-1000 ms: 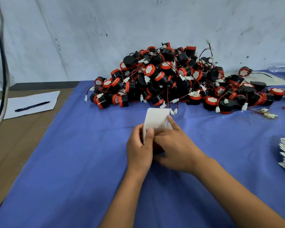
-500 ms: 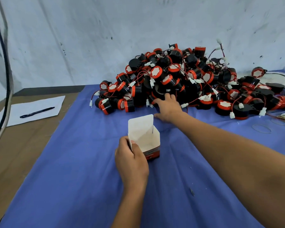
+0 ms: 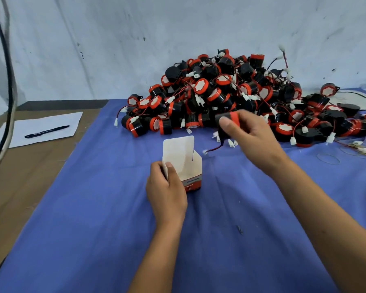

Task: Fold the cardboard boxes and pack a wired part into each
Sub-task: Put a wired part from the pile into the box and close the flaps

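Our left hand [image 3: 167,187] is gripping the open box [image 3: 185,166] steady. Our right hand [image 3: 251,136] is pinching 1 wired part [image 3: 227,119]; we are tucking its dangling wire in first, ideally.

My left hand [image 3: 166,193] covers the near left corner of the box [image 3: 186,166], so I can't see that wall or my fingers behind it. The print on the box's red and grey band is too small to read. My right hand [image 3: 251,138] hides most of the wired part [image 3: 228,119] it holds, which is blurred by motion. The pile of parts [image 3: 230,96] runs off the right edge of the view. Something dark at the right edge, low on the blue cloth [image 3: 93,229], is cut off and I can't tell what it is.
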`<state>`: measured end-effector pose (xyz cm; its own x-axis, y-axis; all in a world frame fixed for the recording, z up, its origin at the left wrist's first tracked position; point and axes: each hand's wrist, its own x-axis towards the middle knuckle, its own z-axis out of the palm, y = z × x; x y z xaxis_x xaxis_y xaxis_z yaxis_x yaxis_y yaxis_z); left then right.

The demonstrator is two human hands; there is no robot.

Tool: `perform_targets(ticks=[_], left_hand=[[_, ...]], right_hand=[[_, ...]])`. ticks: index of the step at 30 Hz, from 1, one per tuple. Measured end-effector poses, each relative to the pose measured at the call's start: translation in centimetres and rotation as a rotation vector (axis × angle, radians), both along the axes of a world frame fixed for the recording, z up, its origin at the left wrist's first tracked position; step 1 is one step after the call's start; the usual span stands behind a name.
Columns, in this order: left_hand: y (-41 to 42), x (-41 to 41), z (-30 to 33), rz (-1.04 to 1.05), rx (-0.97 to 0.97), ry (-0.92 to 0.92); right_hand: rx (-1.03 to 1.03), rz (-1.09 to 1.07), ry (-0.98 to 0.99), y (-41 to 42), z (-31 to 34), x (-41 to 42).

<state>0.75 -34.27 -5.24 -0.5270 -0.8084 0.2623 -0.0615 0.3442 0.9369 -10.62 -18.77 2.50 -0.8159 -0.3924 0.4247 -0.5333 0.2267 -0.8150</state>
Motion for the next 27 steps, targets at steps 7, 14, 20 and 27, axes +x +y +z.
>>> perform_targets(ticks=[7, 14, 20, 27], left_hand=[[0.3, -0.4, -0.4, -0.125, 0.021, 0.011], [0.7, -0.1, -0.2, -0.303, 0.178, 0.076], [0.1, -0.5, -0.3, -0.287, 0.305, 0.12], [-0.2, -1.1, -1.1, -0.169, 0.355, 0.18]], right_hand=[[-0.32, 0.405, -0.215, -1.9, 2.2, 2.8], [0.228, 0.205, 0.093, -5.5, -1.4, 4.9], [0.278, 0.084, 0.248, -5.7, -3.0, 4.3], [0.6, -0.039, 0.392, -5.3, -2.0, 4.2]])
